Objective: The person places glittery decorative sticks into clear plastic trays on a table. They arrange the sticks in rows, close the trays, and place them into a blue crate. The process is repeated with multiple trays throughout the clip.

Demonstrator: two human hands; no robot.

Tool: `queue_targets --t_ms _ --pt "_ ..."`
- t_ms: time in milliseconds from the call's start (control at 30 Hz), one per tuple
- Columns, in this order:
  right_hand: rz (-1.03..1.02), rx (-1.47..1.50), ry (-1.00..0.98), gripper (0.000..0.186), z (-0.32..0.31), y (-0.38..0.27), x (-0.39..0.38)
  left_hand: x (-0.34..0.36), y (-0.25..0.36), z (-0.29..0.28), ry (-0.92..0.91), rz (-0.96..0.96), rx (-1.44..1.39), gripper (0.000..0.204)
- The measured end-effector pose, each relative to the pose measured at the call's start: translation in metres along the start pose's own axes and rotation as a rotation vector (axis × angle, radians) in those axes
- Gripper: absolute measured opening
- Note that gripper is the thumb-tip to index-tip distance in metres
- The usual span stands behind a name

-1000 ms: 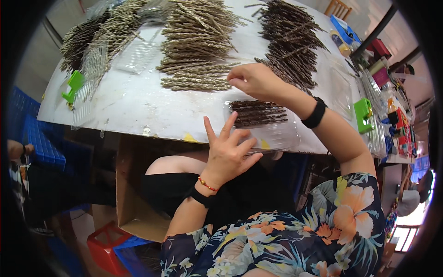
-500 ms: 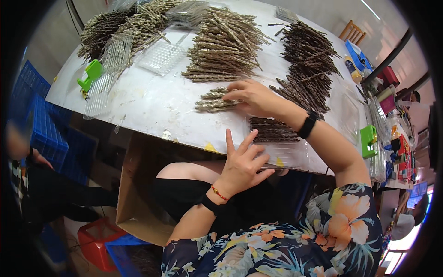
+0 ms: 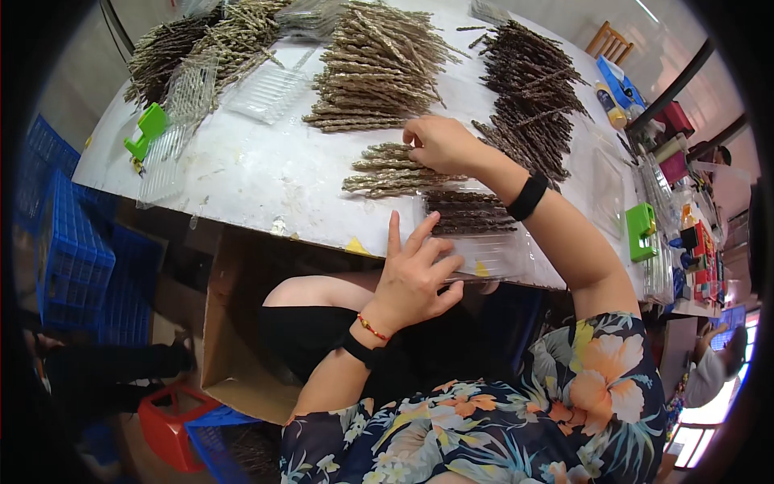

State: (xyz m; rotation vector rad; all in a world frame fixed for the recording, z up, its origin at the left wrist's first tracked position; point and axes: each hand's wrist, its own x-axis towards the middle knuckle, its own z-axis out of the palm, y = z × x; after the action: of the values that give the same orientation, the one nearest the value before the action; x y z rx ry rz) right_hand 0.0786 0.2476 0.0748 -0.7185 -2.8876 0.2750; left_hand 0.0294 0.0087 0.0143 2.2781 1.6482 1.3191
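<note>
A small bunch of gold-brown twisted sticks lies on the white table. My right hand is over its upper right part, fingers curled and pinched at the sticks' far edge; how many they grip is hidden. Just below, dark brown twisted sticks lie side by side in a clear plastic tray at the table's front edge. My left hand hovers by the tray's left end, fingers spread and holding nothing.
Behind lie a large gold-brown stick pile, a dark stick pile and another pile far left. Clear ribbed trays lie between. Green tape dispensers sit at both sides. A cardboard box stands below the table.
My right hand has shifted up along the small bunch, its fingers now more curled, and the sticks under it are spread wider. My left hand stays much the same. A person at far left has moved.
</note>
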Motion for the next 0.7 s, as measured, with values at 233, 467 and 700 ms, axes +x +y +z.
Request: queue_targets --t_ms 233,467,700 --pt "0.013 0.444 0.278 0.016 -0.022 -0.003 -0.018 -0.004 -0.008 0.003 0.002 0.006 -0.073 0.03" --pt "0.141 0.774 0.026 0.02 -0.075 -0.018 -0.102 -0.003 -0.004 -0.003 0.007 -0.02 0.045 0.025" --pt "0.095 0.55 0.015 0.016 -0.059 -0.016 -0.141 -0.004 -0.002 -0.004 0.025 -0.061 0.04 0.027"
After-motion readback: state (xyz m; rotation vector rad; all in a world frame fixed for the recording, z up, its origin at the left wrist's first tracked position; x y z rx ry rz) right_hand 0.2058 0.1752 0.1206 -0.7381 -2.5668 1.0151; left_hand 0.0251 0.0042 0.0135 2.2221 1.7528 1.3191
